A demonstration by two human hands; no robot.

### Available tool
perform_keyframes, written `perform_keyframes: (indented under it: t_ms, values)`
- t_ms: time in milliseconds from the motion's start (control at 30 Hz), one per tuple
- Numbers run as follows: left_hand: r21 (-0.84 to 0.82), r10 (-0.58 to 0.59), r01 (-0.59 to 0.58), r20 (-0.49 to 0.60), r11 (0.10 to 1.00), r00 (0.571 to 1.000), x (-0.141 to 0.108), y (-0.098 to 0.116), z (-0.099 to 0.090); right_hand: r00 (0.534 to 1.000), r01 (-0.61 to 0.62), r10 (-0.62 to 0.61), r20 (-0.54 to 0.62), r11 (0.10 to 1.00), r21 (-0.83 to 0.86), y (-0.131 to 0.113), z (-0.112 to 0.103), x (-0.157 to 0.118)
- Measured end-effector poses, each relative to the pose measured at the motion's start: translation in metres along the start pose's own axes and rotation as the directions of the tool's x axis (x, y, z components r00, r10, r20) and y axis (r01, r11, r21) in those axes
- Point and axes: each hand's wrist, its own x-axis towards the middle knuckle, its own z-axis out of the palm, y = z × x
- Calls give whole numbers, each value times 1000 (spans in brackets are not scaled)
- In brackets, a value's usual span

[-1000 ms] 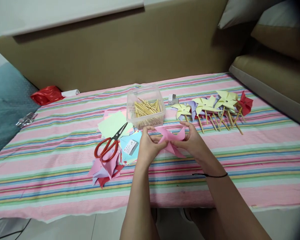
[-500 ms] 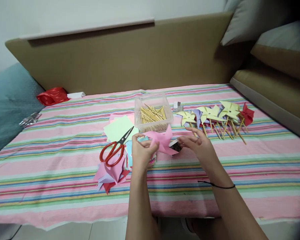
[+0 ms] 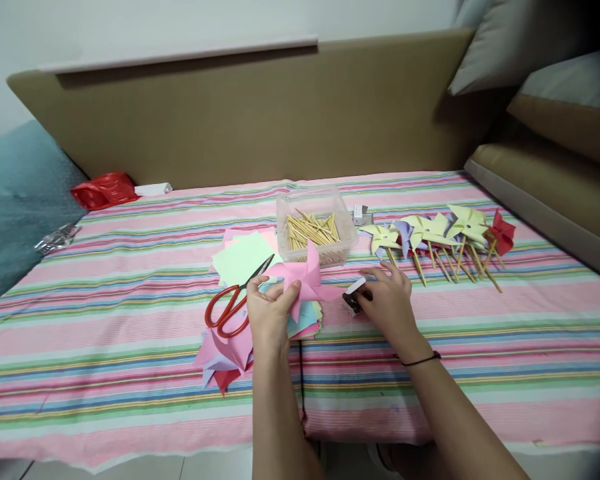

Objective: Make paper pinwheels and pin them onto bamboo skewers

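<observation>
My left hand (image 3: 273, 310) pinches a pink paper pinwheel (image 3: 307, 277) between thumb and fingers, its folded blades facing up and to the right. Just right of it, my right hand (image 3: 387, 300) grips a small dark box-like object with a white top (image 3: 354, 297), low over the cloth; its exact kind is unclear. Red-handled scissors (image 3: 235, 303) lie left of my left hand, across pale green paper sheets (image 3: 245, 259). Folded pink, lilac and red paper pieces (image 3: 227, 353) lie below them. Under the pinwheel shows a stack of coloured paper (image 3: 307, 319), partly hidden by my left hand.
A clear plastic tub (image 3: 347, 233) of short wooden sticks stands behind the hands, with a small grey box (image 3: 363, 216) beside it. Several finished pinwheels on sticks (image 3: 430, 230) lie at right. A red plastic bag (image 3: 105, 191) sits far left on the striped cloth (image 3: 130, 300).
My left hand has drawn the pinwheel left, away from the dark object, and its blades have turned. My right hand has lowered and closed more around the dark object, now apart from the pinwheel.
</observation>
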Motion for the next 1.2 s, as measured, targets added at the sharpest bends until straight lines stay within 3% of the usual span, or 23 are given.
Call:
perform_keyframes:
  t_ms: [233, 533, 700, 900, 1000, 1133, 1200]
  values:
    - [1, -15, 15, 57, 1000, 998, -2, -3, 0, 1000, 12, -12, -26, 1000, -28, -4, 3, 0]
    - [31, -2, 0, 73, 1000, 997, -3, -7, 3, 993, 94, -84, 77, 987, -133, -5, -1, -4]
    - [35, 13, -16, 81, 999, 997, -1, -9, 3, 997, 80, -80, 4, 996, 25, 2, -4, -2]
    - [58, 40, -44, 64, 997, 997, -1, -8, 5, 998, 64, -49, -51, 934, 353, 33, -17, -3]
    - [87, 54, -58, 49, 995, 997, -1, -8, 7, 995, 20, -52, 82, 935, 353, 48, -26, -11]
    - [114, 82, -86, 42, 990, 996, -1, -11, 13, 924, -59, -87, 373, 930, 363, 57, -33, -22]
    - [118, 78, -85, 64, 989, 995, -2, -13, 18, 914, -95, -60, 402, 931, 353, 60, -36, -26]
